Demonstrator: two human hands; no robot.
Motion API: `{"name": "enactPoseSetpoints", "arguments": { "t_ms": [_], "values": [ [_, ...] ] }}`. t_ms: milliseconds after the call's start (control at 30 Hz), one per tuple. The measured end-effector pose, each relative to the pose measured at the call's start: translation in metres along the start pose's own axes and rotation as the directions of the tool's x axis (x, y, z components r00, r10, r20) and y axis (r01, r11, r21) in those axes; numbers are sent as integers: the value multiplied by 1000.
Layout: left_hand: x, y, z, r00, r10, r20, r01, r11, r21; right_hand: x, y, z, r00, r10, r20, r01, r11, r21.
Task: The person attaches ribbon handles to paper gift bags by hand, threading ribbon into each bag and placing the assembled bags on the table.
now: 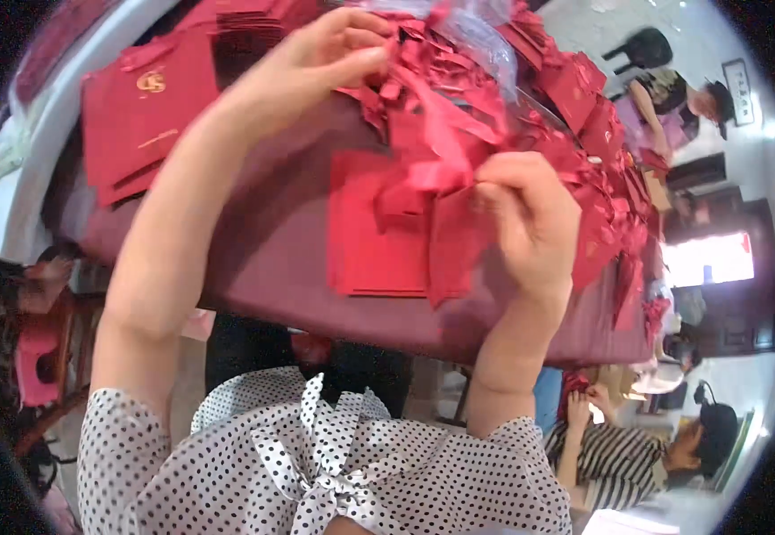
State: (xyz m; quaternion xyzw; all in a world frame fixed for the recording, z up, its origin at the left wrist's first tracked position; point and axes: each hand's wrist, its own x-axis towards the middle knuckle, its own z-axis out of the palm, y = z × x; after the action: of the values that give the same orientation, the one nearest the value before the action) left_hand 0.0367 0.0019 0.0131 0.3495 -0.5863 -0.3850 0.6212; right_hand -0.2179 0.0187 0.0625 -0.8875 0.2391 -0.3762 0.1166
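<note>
My left hand (347,53) reaches to the far side of the table, with thumb and fingers closed at the edge of a heap of red ribbons (445,80). A loose red ribbon (436,125) stretches from near those fingers toward my right hand (534,218). My right hand is pinched on the top edge of a small red paper bag (454,241), which hangs tilted with ribbon bunched at its top. Under it, a flat stack of red paper bags (356,241) lies on the table. Motion blurs the ribbon, and its ends are hard to make out.
Larger red gift bags (151,111) with gold print stand at the left on the dark red tablecloth (267,259). Ribboned red bags (597,196) crowd the right. Clear plastic wrap (481,36) lies behind the ribbons. Two people work at the right, one in a striped top (615,455).
</note>
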Motion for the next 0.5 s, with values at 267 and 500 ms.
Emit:
{"name": "enactPoseSetpoints", "arguments": {
  "t_ms": [267,500],
  "values": [
    [-39,38,74,953,207,220,-279,883,378,-10,-1,1,939,-202,-277,151,969,-194],
    [-28,88,-35,890,162,-425,-101,981,163,-17,11,5,883,48,-467,-27,998,51]
  ]
}}
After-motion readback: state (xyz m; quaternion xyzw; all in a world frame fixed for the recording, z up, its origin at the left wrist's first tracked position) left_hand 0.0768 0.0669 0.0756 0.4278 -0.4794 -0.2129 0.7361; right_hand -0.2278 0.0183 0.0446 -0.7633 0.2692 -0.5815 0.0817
